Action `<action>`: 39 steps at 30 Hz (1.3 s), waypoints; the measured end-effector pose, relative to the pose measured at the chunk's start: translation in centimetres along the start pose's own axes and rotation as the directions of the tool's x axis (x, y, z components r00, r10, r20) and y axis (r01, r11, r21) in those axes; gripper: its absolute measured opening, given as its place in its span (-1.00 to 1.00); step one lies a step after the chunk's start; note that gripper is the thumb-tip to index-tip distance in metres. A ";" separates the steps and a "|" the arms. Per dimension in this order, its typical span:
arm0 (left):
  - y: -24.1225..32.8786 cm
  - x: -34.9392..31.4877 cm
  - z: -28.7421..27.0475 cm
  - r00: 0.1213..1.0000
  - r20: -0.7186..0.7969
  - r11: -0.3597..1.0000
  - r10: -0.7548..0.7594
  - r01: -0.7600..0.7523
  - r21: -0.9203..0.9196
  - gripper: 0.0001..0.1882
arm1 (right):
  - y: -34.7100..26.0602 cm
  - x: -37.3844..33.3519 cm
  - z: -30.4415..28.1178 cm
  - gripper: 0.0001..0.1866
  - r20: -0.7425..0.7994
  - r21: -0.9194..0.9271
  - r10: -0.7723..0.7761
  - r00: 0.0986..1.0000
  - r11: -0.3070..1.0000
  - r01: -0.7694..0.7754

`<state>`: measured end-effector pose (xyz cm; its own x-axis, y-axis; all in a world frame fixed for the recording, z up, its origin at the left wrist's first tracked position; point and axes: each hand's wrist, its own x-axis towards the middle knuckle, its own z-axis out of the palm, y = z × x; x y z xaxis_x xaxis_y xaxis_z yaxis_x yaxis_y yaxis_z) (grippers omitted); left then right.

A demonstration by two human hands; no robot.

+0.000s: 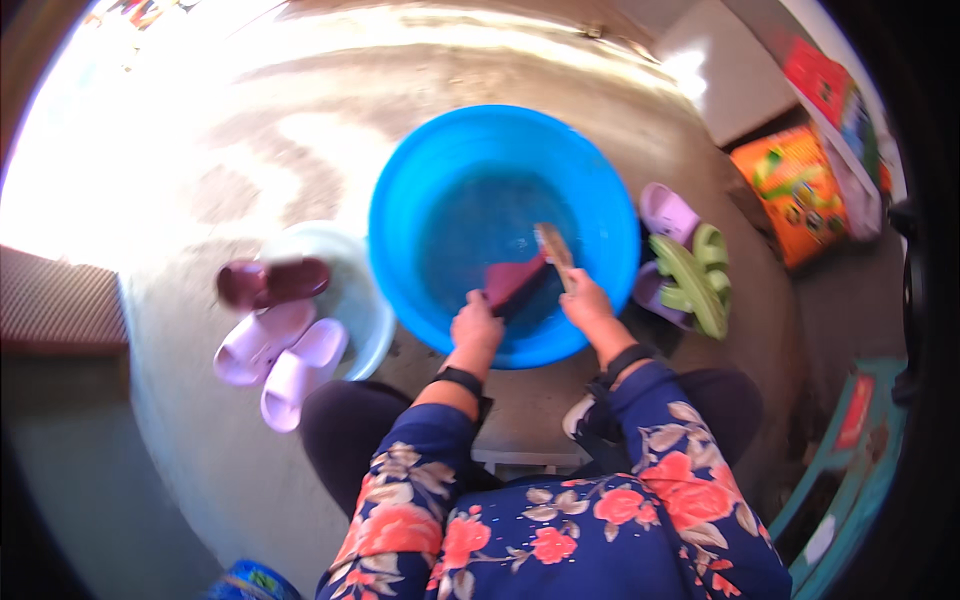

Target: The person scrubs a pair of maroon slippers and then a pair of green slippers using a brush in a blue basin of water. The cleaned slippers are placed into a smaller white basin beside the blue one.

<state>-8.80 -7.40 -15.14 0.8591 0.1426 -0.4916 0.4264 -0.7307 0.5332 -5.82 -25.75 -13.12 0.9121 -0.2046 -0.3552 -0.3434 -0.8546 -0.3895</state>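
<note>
Over a large blue basin [415,160] of cloudy water, my left hand [476,328] is closed round a maroon slipper [512,281]. My right hand [588,300] grips a wooden-handled scrubbing brush [553,247], its head close to the slipper's far end. Whether the bristles touch the slipper cannot be made out. Another maroon slipper [290,282] lies to the left, over the rim of a pale, translucent basin [375,335]. Two lilac slippers [300,365] rest beside it.
Right of the blue basin are light green slippers [690,280] and a lilac pair [668,213]. An orange packet [795,195] stands farther right. A teal frame [840,470], perhaps a chair, is at lower right. A blue container [252,580] sits at lower left.
</note>
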 end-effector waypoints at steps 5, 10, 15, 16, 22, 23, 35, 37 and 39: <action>-0.2 0.4 -0.4 0.990 -0.038 0.974 -0.133 0.123 -0.190 -0.45 | -2.4 -3.7 1.1 -0.55 0.002 0.131 -0.225 0.974 0.966 0.223; -0.6 1.3 -0.4 0.982 -0.025 0.923 -0.188 0.168 -0.347 -0.56 | -4.7 -8.4 2.1 -0.56 0.104 0.142 -0.270 0.957 0.957 0.254; -1.3 2.1 0.3 0.982 -0.005 0.866 -0.190 0.165 -0.472 -0.57 | -3.0 -3.6 2.2 -0.57 -0.010 0.020 -0.146 0.989 0.989 0.146; -1.5 2.2 0.7 0.984 -0.096 0.910 -0.152 0.102 -0.402 -0.55 | -2.2 -2.5 2.2 -0.57 0.002 0.026 -0.149 0.989 0.988 0.149; -2.9 4.2 2.3 0.962 -0.120 0.810 -0.244 0.134 -0.570 -0.58 | 1.0 1.8 2.8 -0.54 0.050 -0.034 -0.003 0.999 0.999 0.005; -3.2 4.4 2.4 0.961 -0.118 0.789 -0.249 0.131 -0.601 -0.58 | 1.3 2.0 2.9 -0.53 0.055 -0.048 0.055 0.997 0.997 -0.053; -4.6 5.9 2.8 0.912 0.031 0.623 -0.410 0.304 -0.721 -0.68 | -4.5 -7.7 1.7 -0.57 0.125 0.261 -0.164 0.979 0.957 0.127; -4.4 5.9 2.5 0.897 0.094 0.547 -0.432 0.343 -0.764 -0.73 | -6.0 -10.0 1.5 -0.55 0.177 0.237 -0.258 0.950 0.948 0.213; -4.1 5.5 2.0 0.897 0.166 0.432 -0.409 0.351 -0.831 -0.74 | -6.7 -10.2 1.4 -0.54 0.241 0.138 -0.194 0.951 0.977 0.164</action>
<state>-6.40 -4.97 -21.45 0.5491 0.3160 -0.7737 0.7209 0.2892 0.6298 -13.16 -17.32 -8.05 0.8798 0.0864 -0.4674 -0.2168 -0.8022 -0.5564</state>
